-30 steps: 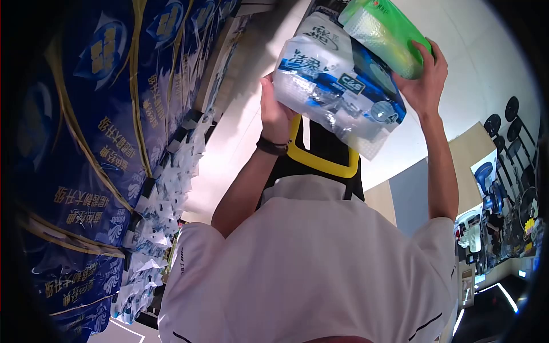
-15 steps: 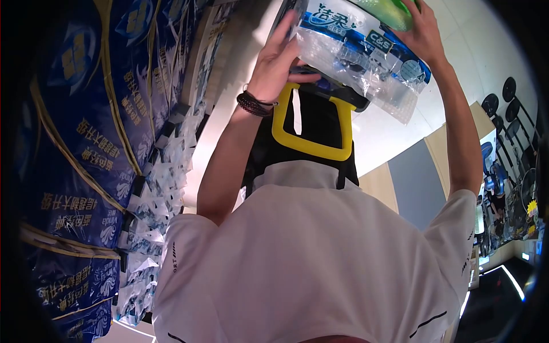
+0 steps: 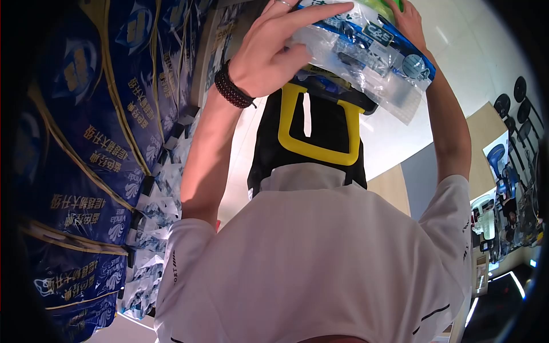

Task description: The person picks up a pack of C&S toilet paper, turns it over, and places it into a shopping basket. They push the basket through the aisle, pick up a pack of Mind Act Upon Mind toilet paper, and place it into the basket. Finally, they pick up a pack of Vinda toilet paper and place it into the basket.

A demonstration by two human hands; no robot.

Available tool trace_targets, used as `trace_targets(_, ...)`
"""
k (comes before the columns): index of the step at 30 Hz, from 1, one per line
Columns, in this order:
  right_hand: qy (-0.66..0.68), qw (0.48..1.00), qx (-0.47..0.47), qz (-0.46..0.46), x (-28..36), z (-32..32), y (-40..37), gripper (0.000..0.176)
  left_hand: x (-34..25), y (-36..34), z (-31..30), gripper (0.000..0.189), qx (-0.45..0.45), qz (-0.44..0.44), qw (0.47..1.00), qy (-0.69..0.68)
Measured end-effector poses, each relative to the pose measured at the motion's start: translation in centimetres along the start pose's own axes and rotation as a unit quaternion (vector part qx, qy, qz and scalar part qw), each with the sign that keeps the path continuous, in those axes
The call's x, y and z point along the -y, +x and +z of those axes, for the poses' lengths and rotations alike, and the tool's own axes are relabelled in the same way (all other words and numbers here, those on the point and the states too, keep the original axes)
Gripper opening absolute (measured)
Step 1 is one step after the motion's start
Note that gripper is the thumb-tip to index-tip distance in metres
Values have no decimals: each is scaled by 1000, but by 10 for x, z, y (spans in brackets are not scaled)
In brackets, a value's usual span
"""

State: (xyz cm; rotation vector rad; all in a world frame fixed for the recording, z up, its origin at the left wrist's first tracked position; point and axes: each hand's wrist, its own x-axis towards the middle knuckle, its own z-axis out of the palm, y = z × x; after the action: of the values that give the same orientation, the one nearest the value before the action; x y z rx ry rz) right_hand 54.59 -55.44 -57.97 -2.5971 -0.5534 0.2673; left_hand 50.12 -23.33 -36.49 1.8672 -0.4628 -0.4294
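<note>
A clear-wrapped blue and white C&S tissue pack (image 3: 374,48) is at the top of the view, with a shiny green item (image 3: 380,8) at its upper edge. My right hand (image 3: 407,24) grips the pack's far right side by the green item; its fingertips are partly out of view. My left hand (image 3: 269,54), with a dark beaded bracelet and a ring, is at the pack's left end. Its fingers are stretched apart, one reaching across the printed front. Below the pack is a yellow U-shaped handle (image 3: 320,153) on a dark frame.
Stacked blue Vinda packs (image 3: 97,143) line the left side, with a row of clear-and-blue packages (image 3: 151,240) beside them. On the right, black pans (image 3: 519,88) hang near a display with a blue fan (image 3: 497,151). A pale floor (image 3: 457,63) extends beyond the pack.
My left hand has shifted left and nearer the camera, its fingers now stretched over the pack's front. The pack has tilted slightly, and the right hand remains on it.
</note>
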Motion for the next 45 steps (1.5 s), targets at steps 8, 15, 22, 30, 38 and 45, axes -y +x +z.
trace_targets(8,231,928,-200,214,-6,114,-157,54,-25,11,11,115,64,-79,976,193)
trace_targets(15,66,989,23,132,163,82,-173,62,-11,8,30,109,11,-78,939,334)
trace_targets(22,-74,990,124,9,191,51,-136,75,-20,5,29,105,16,-78,929,361)
trace_targets(30,-71,967,234,-76,172,136,-132,14,-26,-5,36,104,10,-92,927,364)
trace_targets(38,106,968,219,-65,183,45,-144,15,-37,-16,60,106,42,-99,916,386)
trace_targets(45,-80,965,177,-176,154,26,-161,10,80,-35,103,110,90,-201,897,384)
